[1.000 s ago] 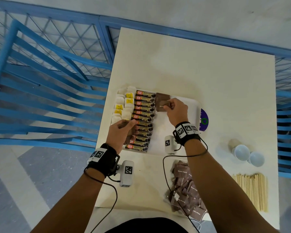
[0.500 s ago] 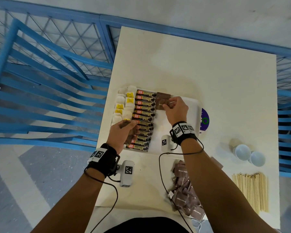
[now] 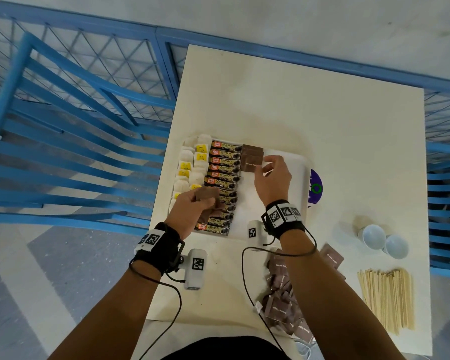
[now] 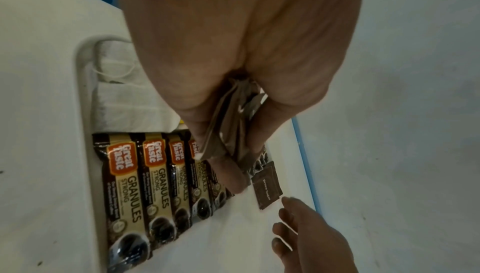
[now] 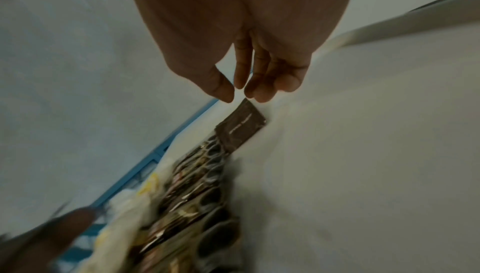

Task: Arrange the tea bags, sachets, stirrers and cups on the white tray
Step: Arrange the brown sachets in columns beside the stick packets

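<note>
Head view: brown sachets [image 3: 252, 156] overlap on the tray [image 3: 298, 162] — right hand [image 3: 273, 179] just beside them, fingers loose; left hand [image 3: 192, 206] grips spare sachets [image 3: 207, 194].

head: overhead, downward | wrists: close, along fingers [image 5: 262, 90] | shared: tray [image 3: 300, 162]

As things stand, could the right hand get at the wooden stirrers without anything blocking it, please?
Probably yes. The right hand is open and holds nothing, hovering by the brown sugar sachets on the white tray. The wooden stirrers lie uncovered at the table's right side, and only bare tabletop seems to lie along the way.
</note>
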